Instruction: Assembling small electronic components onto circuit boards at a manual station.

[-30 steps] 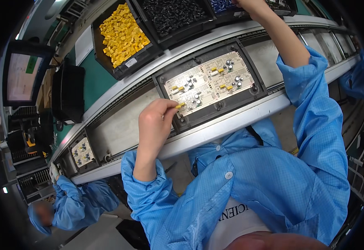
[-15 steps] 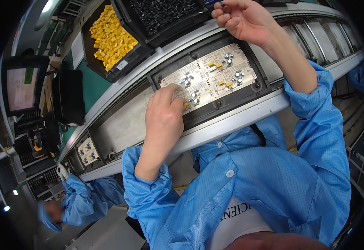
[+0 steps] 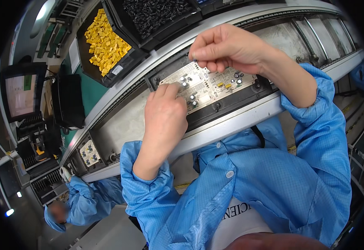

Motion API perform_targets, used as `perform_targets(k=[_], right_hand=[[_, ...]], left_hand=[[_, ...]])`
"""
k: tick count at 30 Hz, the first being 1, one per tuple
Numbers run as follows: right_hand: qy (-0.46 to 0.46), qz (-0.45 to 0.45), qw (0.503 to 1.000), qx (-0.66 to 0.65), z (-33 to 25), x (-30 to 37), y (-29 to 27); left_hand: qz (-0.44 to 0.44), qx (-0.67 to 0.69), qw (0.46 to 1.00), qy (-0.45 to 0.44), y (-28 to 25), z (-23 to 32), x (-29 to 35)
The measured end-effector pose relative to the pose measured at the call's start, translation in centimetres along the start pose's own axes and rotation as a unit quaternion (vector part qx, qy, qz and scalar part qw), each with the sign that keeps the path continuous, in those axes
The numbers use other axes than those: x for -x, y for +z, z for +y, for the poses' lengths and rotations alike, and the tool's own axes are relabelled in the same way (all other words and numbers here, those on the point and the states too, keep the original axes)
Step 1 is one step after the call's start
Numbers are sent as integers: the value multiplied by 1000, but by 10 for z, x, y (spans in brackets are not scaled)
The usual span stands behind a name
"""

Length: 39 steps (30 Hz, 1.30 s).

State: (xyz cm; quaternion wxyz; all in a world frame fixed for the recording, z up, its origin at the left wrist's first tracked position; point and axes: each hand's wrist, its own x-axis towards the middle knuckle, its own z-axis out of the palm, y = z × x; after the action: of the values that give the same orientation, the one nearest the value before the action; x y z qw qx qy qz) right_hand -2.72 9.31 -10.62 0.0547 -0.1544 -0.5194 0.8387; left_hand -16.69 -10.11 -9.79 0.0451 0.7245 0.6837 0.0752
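A cream circuit board (image 3: 210, 92) lies in a black frame (image 3: 217, 107) on the conveyor, carrying several round capacitors and yellow block components (image 3: 224, 85). Over the board's left end my left hand (image 3: 165, 109) is closed, its fingers curled down against the surface. Whatever those fingertips hold is hidden behind the hand. My right hand (image 3: 228, 48) hovers above the board's far edge, thumb and index finger pinched together. A small dark electronic component (image 3: 195, 60) shows at its fingertips, and the hand hides part of the board's upper right.
Beyond the rail (image 3: 157, 60) stand a bin of yellow components (image 3: 80, 46) and a bin of black components (image 3: 125, 25). A monitor (image 3: 21, 91) is at the left. Further down the line, a co-worker in blue (image 3: 92, 200) reaches toward another board (image 3: 89, 153).
My right hand has come down and left from near the black bin to above the board, with the small dark component. My left hand stays over the board's left end, shifting slightly.
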Motion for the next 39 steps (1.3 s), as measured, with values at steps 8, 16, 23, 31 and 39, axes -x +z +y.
perform_targets(k=[8,16,23,31,39], right_hand=[[58,-18,984,165,5,0,13],[43,-13,953,298,13,-2,12],[24,3,891,453,11,6,24],[-60,-5,807,588,33,7,24],[-53,7,772,633,32,9,27]], left_hand=[[19,14,1000,5,1,-9,3],[260,200,934,-143,28,-51,11],[247,241,926,-150,35,-56,11],[245,218,938,-108,34,-51,11],[228,207,946,-102,34,-49,10]])
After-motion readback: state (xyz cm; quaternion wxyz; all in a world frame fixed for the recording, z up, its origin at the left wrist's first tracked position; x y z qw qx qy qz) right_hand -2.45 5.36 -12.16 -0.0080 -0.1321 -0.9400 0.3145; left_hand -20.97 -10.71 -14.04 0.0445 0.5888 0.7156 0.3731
